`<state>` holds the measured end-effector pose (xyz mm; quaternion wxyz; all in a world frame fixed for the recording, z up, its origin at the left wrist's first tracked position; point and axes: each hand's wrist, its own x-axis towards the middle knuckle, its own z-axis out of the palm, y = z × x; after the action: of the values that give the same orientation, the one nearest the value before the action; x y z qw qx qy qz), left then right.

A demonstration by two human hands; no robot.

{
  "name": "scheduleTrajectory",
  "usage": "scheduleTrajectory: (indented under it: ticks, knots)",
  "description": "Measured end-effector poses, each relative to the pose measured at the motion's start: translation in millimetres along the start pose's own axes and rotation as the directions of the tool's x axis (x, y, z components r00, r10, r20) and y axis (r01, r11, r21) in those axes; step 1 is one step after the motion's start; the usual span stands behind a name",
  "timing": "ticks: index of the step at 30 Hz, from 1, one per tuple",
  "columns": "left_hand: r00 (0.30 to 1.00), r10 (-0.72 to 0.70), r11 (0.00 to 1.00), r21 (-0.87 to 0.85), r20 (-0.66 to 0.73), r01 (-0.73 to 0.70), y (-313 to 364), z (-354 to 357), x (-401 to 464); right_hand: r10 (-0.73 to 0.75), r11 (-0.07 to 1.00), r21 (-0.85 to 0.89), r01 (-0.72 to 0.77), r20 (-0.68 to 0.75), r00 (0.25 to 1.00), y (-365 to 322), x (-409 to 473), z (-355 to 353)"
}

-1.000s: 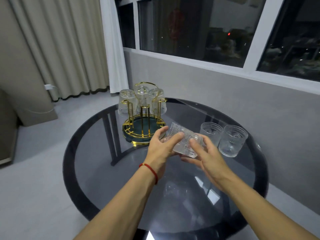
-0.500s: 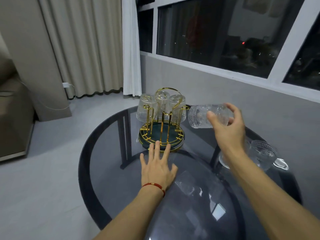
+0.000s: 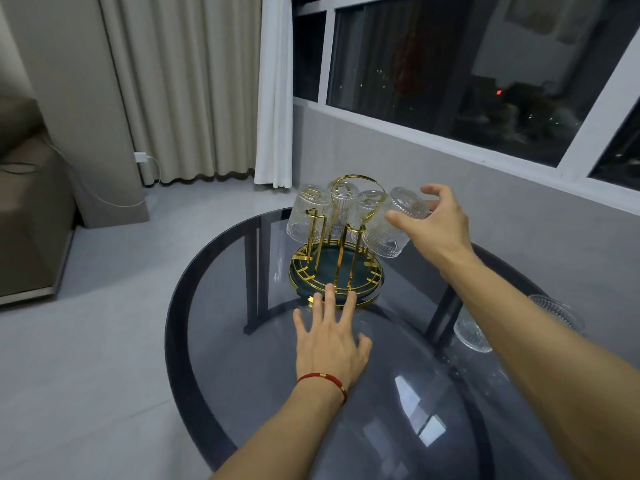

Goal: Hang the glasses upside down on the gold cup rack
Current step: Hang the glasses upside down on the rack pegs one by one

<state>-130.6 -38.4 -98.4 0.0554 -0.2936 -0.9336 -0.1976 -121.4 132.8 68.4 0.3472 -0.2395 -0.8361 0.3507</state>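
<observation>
Since the earlier frame my right hand [image 3: 438,223] has carried the ribbed glass [image 3: 393,226] — gripped, mouth tilted down-left — onto the gold cup rack's [image 3: 337,268] right peg, while my open left hand [image 3: 330,341] steadies the base.

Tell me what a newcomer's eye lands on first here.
First, the gold cup rack at the far side of the round glass table, with ribbed glasses hanging upside down. Then the right hand tilting another glass onto its right side, while the left hand lies flat, fingertips touching the base.
</observation>
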Motion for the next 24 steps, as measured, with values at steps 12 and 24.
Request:
scheduleTrajectory:
  ticks: [12, 24]
  knots:
    - [1.000, 0.010, 1.000, -0.001, -0.008, -0.010, 1.3, -2.5, -0.1, -0.113, 0.973, -0.178, 0.146, 0.185, 0.976, 14.6, -7.6, 30.1]
    - [1.000, 0.007, 1.000, -0.008, 0.010, -0.007, 2.4, -9.5, -0.6, -0.202, 0.936, -0.231, 0.267, 0.270, 0.941, 30.4, -51.2, -10.2]
